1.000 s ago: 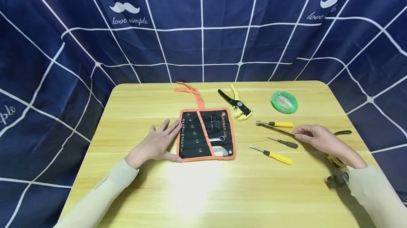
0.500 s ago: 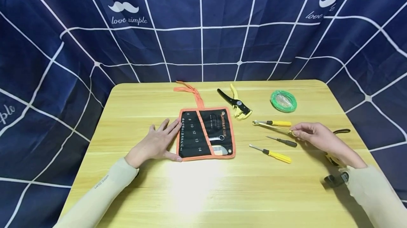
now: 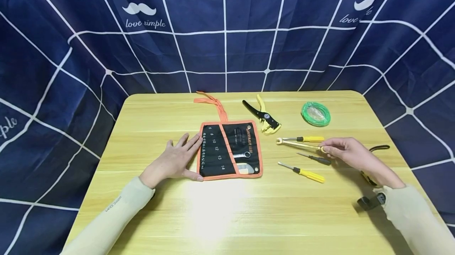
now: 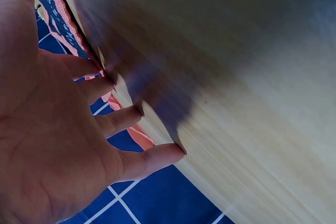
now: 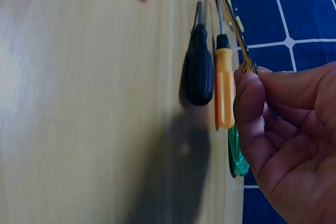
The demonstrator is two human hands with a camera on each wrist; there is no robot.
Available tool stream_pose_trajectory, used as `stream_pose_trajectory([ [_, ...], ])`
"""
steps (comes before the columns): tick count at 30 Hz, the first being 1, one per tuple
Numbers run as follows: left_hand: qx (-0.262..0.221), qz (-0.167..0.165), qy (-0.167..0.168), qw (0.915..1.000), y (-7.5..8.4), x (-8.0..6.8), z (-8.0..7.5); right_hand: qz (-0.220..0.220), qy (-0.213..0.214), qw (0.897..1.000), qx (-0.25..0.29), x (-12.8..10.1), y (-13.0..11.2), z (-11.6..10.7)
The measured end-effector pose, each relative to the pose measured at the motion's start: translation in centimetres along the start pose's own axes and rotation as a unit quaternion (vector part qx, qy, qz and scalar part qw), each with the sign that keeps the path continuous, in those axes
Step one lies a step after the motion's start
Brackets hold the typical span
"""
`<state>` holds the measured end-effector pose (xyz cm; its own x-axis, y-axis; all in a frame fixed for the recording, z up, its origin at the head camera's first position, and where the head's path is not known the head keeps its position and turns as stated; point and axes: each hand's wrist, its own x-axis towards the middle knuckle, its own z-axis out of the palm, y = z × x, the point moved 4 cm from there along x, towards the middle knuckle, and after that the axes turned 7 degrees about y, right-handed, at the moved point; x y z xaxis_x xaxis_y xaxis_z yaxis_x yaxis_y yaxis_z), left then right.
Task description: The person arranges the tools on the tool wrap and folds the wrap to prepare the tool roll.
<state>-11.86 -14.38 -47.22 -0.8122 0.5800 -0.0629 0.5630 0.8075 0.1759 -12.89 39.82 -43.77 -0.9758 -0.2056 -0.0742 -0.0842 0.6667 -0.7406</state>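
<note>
My right hand [image 3: 343,152] pinches one end of a wrench [image 3: 300,144] between thumb and fingers, its open-ended jaw pointing left. In the right wrist view the wrench [image 5: 236,27] rises from the fingertips above the table. My left hand [image 3: 177,158] lies with spread fingers at the left edge of a black tool pouch [image 3: 217,152] with orange trim. Numbers run down its left flap, and a wrench's ring end [image 3: 245,155] shows in a pocket. Below that, a pale rounded tool end [image 3: 246,168] pokes out. In the left wrist view the left hand's fingertips [image 4: 176,153] touch the tabletop.
Near the right hand lie a yellow screwdriver [image 3: 313,139], a black screwdriver [image 3: 320,160] and another yellow screwdriver [image 3: 311,175]. Yellow-black wire strippers [image 3: 267,118] and a green wire coil [image 3: 315,114] are farther back. Behind the right wrist a tape measure [image 3: 369,178] is partly hidden.
My right hand has moved slightly left with the wrench, which has turned from a dark edge-on look to a bright face. The left hand and the pouch stay put.
</note>
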Motion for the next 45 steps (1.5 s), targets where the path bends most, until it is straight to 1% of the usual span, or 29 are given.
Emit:
stream_pose_trajectory([
  [7,-0.003,0.005,0.008,0.9999,0.0,-0.1,-0.1,-0.002,-0.005,1.0,0.013,0.2,-1.1,0.5],
  [10,-0.003,0.004,0.008,1.0,-0.1,-0.1,0.0,-0.003,-0.007,1.0,0.023,0.4,-1.5,0.9],
  [14,-0.004,0.001,0.005,1.0,-0.1,-0.1,0.1,-0.005,-0.018,0.999,0.038,0.7,-2.0,1.4],
  [18,-0.006,0.0,0.003,1.0,-0.2,-0.1,0.2,0.003,-0.023,0.999,0.044,0.9,-2.7,1.6],
  [21,-0.005,0.0,0.003,1.0,-0.2,0.0,0.2,0.009,-0.018,0.999,0.047,1.0,-3.3,1.8],
  [29,-0.005,-0.005,-0.002,1.0,-0.2,-0.1,0.2,0.033,-0.028,0.994,0.103,1.6,-4.5,3.3],
  [32,-0.005,-0.003,0.0,1.0,-0.2,0.0,0.2,0.037,-0.028,0.992,0.12,1.9,-5.1,3.9],
  [35,-0.005,-0.002,0.003,1.0,-0.2,-0.1,0.3,0.032,-0.032,0.99,0.136,2.3,-5.7,4.4],
  [38,-0.006,0.0,0.007,1.0,-0.3,-0.1,0.3,0.027,-0.033,0.99,0.132,2.7,-6.3,5.0],
  [42,-0.007,0.001,0.01,0.9999,-0.3,-0.2,0.3,0.02,-0.038,0.993,0.111,3.4,-7.0,5.9],
  [45,-0.008,0.001,0.009,0.9999,-0.3,-0.1,0.3,0.018,-0.045,0.993,0.11,3.8,-7.5,6.5],
])
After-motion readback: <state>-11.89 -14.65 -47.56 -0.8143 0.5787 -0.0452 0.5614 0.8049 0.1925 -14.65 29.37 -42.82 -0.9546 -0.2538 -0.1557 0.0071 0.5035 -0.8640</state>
